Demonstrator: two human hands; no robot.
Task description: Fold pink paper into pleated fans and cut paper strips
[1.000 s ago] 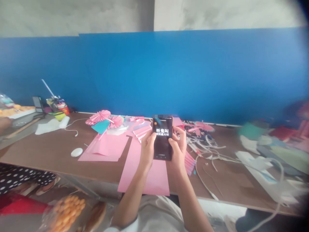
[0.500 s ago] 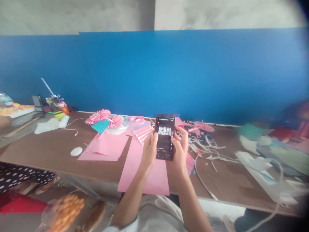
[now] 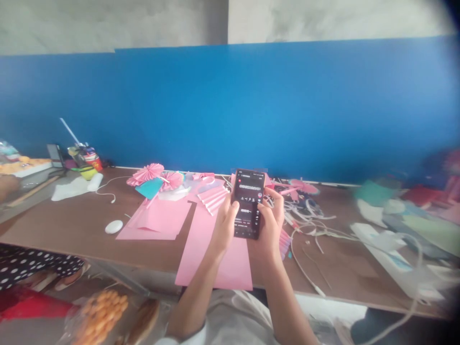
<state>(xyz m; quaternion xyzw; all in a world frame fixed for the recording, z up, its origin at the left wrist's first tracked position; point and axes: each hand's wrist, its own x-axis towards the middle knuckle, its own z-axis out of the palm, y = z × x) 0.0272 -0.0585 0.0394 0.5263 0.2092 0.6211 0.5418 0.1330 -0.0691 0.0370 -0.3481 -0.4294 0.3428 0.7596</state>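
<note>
A black smartphone with a lit screen is held upright over the table, between both hands. My left hand grips its left edge, the thumb lying along the side of the screen. On the right edge my right hand is wrapped round it, thumb near the screen's side icons. Beneath my left wrist lies a large sheet of pink paper. A pleated pink paper strip sits just left of the phone, and more pleated paper shows behind my right hand.
Pink paper fans and pink sheets lie to the left, by a white round object. Loose cables and a white power strip spread rightward. A blue partition stands behind. A person's dotted clothing shows at lower left.
The phone has tilted slightly and shifted a little to the right, with both hands still on it. Its screen now shows different text.
</note>
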